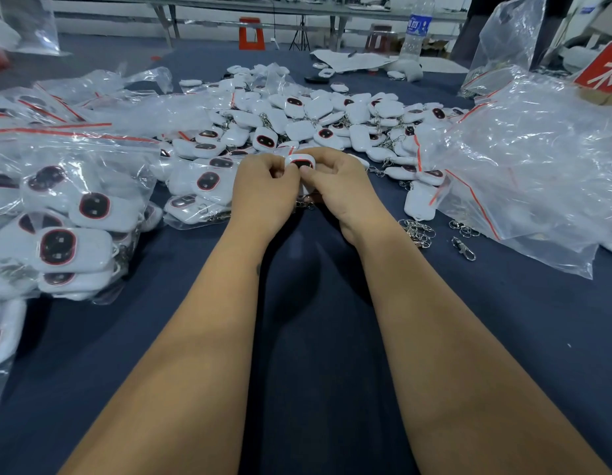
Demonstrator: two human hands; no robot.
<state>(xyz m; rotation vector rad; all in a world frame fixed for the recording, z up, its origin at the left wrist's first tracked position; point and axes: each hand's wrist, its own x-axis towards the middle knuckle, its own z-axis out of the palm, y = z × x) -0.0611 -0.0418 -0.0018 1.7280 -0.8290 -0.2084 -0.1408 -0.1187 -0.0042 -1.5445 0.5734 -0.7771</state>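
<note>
Between the two grips sits one white key fob (300, 162), held just above the bench (297, 337). The left grip (263, 190) has its fingers curled and pinches the left end of the fob. The right grip (342, 186) is curled too and holds the right end. Both thumbs press on the near edge. The fob's dark window with the red ring faces up. A small metal chain (306, 202) hangs just under the grips; I cannot tell if it is joined to the fob.

Just past the grips lies a big pile of loose fobs (314, 114). Left of the left grip are clear bags full of fobs (74, 214). Right of the right grip lie loose metal clasps (417, 231) and a heap of clear bags (524, 159).

I think the step now is work on this one fob, checking it or fixing its chain, before it goes in a bag. The next move needs small, careful fingers: a firm pinch so the smooth fob does not slip, then the little job gets done, and the fob can go with the bagged ones on the left.
</note>
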